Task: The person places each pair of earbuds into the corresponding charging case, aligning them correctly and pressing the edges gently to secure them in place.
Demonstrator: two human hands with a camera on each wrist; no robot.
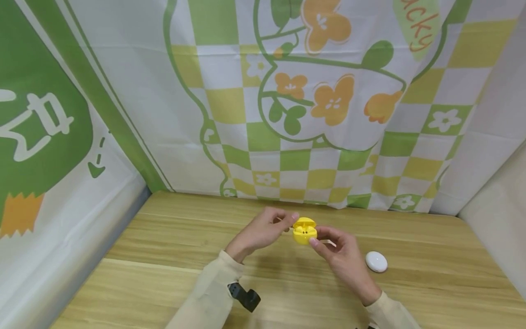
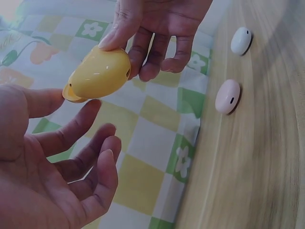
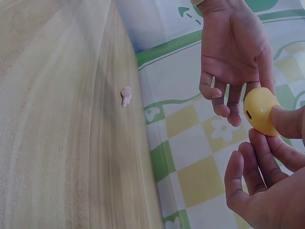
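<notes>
A yellow earbud case (image 1: 305, 237) is held above the table with its lid (image 1: 304, 222) raised. Yellow earbuds (image 1: 300, 230) show inside it. My right hand (image 1: 343, 256) grips the case body between thumb and fingertips, as the right wrist view also shows. At the lid's edge, my left hand (image 2: 62, 162) pinches with thumb and index finger; its other fingers are loosely bent away from the case. From the left wrist, the case (image 2: 102, 74) appears from its smooth outer side, with the earbuds hidden.
On the wooden table (image 1: 164, 283) lie a white earbud case (image 1: 376, 262), a pink earbud case (image 2: 228, 97) and a pink earbud (image 3: 126, 96). A patterned cloth (image 1: 230, 105) hangs at the table's back edge. A black strap device (image 1: 244, 296) sits on the left sleeve.
</notes>
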